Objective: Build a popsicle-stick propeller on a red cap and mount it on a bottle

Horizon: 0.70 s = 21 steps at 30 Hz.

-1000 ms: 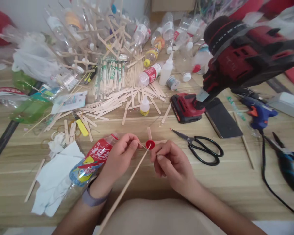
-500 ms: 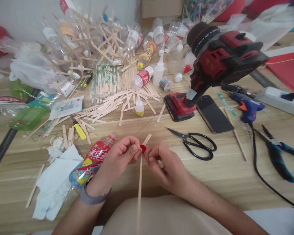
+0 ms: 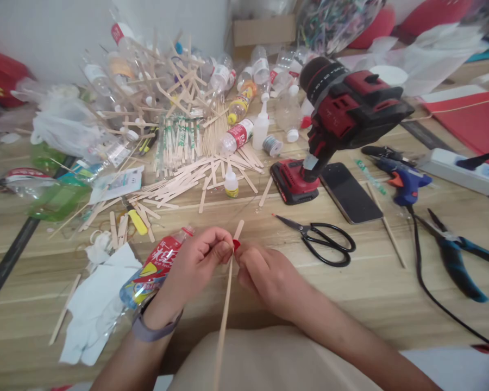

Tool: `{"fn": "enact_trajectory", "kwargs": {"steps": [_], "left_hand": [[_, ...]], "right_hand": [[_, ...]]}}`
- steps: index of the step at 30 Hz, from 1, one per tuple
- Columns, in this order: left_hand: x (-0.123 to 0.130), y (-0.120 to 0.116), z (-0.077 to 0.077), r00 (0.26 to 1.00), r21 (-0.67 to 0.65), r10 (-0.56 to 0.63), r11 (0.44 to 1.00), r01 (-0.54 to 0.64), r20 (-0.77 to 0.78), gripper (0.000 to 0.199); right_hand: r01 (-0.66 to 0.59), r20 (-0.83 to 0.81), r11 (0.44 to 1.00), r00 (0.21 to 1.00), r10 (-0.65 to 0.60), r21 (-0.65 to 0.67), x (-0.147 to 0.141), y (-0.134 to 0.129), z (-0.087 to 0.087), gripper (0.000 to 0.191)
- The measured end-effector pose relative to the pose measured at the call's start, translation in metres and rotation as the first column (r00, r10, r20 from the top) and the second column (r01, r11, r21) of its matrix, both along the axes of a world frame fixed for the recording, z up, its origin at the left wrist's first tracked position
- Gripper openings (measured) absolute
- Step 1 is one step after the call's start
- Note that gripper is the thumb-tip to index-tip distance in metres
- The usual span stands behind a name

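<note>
White cloth: soft white fabric, glove-like in outline (image 3: 93,309), flat at the table's near left.
Bottle: clear plastic with a red, yellow and blue label (image 3: 150,271), on its side, partly behind the left wrist.
Left hand: bare left hand (image 3: 204,258); thumb and forefinger brought together in a pinch at the cap's left edge, apparently gripping it; the exact contact is hidden.
Rod: long slender pale wooden rod (image 3: 225,309), running from the cap down toward the lap. Judged light, stiff lengthwise, liable to flex or snap sideways; best held close to the cap.
Cap: small red plastic cap (image 3: 236,245), between the two hands, above the table. Judged light, firm, smooth enough to slip; best pinched by its rim.
Stick: flat pale wooden stick (image 3: 239,228), showing beyond the cap; whether joined to it, cannot be told.
Right hand: bare right hand (image 3: 267,277), fingers curled just beside the cap; how tightly they close, and on what, cannot be told.
Scissors: black-handled metal scissors (image 3: 308,237), lying right of the right hand.
Drill: red-and-black cordless drill (image 3: 346,117), standing on its battery.
Pliers: blue-and-black handled pliers (image 3: 456,266), at far right, jaws spread.
</note>
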<state>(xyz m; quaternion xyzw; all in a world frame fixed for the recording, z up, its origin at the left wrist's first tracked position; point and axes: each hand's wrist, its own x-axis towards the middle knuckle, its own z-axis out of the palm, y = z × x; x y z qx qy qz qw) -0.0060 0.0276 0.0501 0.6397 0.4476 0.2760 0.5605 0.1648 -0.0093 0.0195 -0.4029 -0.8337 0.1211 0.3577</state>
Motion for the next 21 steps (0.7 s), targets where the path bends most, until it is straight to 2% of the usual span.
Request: {"fn": "enact_trajectory", "kwargs": {"steps": [8,13,21], "left_hand": [[0.001,0.0,0.004,0.995,-0.041,0.062,0.997,-0.059,0.081,0.026],[-0.001,0.0,-0.001,0.989,-0.074,0.119,0.991,-0.113,0.091,0.025],[0.003,0.002,-0.006,0.976,-0.123,0.146,0.984,-0.127,0.16,0.026]], "right_hand": [[0.002,-0.057,0.996,0.998,0.003,0.093,-0.003,0.004,0.0,0.021],[-0.001,-0.115,1.0,0.993,0.003,0.015,-0.005,0.006,-0.001,0.022],[0.018,-0.234,0.993,0.971,-0.045,-0.118,-0.005,0.01,-0.011,0.019]]}}
